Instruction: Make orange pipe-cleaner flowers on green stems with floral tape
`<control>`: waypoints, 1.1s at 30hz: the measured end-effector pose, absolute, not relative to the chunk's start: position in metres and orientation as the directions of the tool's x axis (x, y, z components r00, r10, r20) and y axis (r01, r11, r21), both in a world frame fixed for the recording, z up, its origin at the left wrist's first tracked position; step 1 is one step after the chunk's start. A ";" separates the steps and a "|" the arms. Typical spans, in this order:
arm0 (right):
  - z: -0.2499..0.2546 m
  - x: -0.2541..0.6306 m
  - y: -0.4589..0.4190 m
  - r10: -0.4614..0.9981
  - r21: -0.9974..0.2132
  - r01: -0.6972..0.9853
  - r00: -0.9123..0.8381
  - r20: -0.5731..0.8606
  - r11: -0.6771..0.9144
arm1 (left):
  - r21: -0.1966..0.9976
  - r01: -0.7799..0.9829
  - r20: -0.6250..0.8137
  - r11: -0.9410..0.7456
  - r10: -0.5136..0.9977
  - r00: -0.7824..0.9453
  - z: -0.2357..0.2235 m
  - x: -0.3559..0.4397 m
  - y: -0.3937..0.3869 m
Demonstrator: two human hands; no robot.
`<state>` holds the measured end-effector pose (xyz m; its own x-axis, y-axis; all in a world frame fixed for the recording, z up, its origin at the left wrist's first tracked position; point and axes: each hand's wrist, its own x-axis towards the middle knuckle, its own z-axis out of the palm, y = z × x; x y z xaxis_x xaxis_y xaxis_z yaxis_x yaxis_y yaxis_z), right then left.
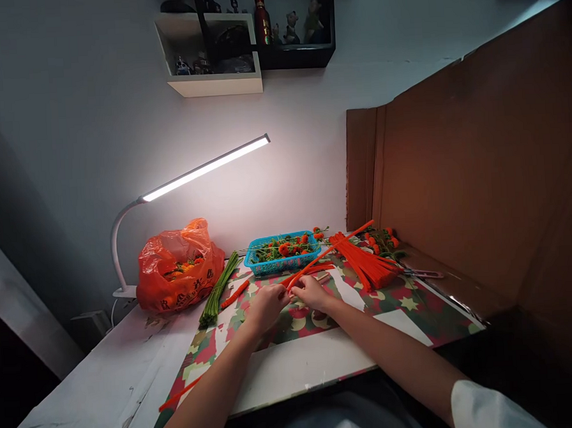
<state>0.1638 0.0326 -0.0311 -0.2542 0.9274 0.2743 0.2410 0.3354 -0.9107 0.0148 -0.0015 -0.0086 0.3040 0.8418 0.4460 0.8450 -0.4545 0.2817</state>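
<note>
Both my hands meet over the middle of the table, fingertips pinched close together. Between them is an orange pipe cleaner (338,249), its long free end slanting up to the right. My right hand (313,293) is closed on it near its lower end. My left hand (270,303) is closed right beside, at the same end; the exact grip of its fingertips is hard to see. More orange pipe cleaners lie just behind the hands. To the right is a thick fanned bundle of orange pipe cleaners (365,261). A short fuzzy orange piece (235,294) lies left of my left hand.
A blue basket (281,264) holds orange flowers with green stems. Left of it are a green pipe cleaner bundle (220,293) and an orange plastic bag (175,296). A lit lamp (207,168) arches above. Pink-handled scissors or pliers (426,274) lie near the cardboard wall (480,165).
</note>
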 end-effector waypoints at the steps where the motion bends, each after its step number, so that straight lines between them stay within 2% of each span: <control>1: -0.031 0.163 0.032 0.930 -0.918 0.224 -0.247 0.271 0.327 | 0.291 0.840 0.447 -0.459 0.841 0.305 -0.008 0.015 -0.002; 6: -0.031 0.160 0.030 0.941 -0.948 0.134 -0.224 0.253 0.287 | 0.395 0.795 0.415 -0.460 0.861 0.293 -0.009 0.015 -0.002; 14: -0.028 0.159 0.026 0.942 -0.980 -0.018 -0.273 0.193 0.196 | 0.719 0.591 0.283 -0.365 0.931 0.230 -0.021 0.010 0.006; 17: -0.024 0.160 0.025 0.937 -0.984 -0.091 -0.305 0.171 0.150 | 0.782 0.527 0.241 -0.332 0.941 0.236 -0.019 0.008 0.007; 21: -0.016 0.164 0.026 0.916 -0.979 -0.185 -0.372 0.152 0.087 | 0.789 0.516 0.261 -0.334 0.942 0.210 -0.013 0.009 0.005; 25: -0.013 0.168 0.028 0.916 -0.984 -0.177 -0.391 0.095 0.026 | 0.755 0.538 0.317 -0.375 0.927 0.201 -0.011 0.009 0.004; 30: -0.019 0.167 0.031 0.921 -0.990 -0.075 -0.362 0.142 0.123 | 0.653 0.621 0.399 -0.434 0.894 0.205 -0.011 0.009 0.002; 33: -0.023 0.167 0.032 0.921 -0.986 -0.072 -0.351 0.168 0.152 | 0.603 0.651 0.427 -0.460 0.876 0.224 -0.011 0.010 0.002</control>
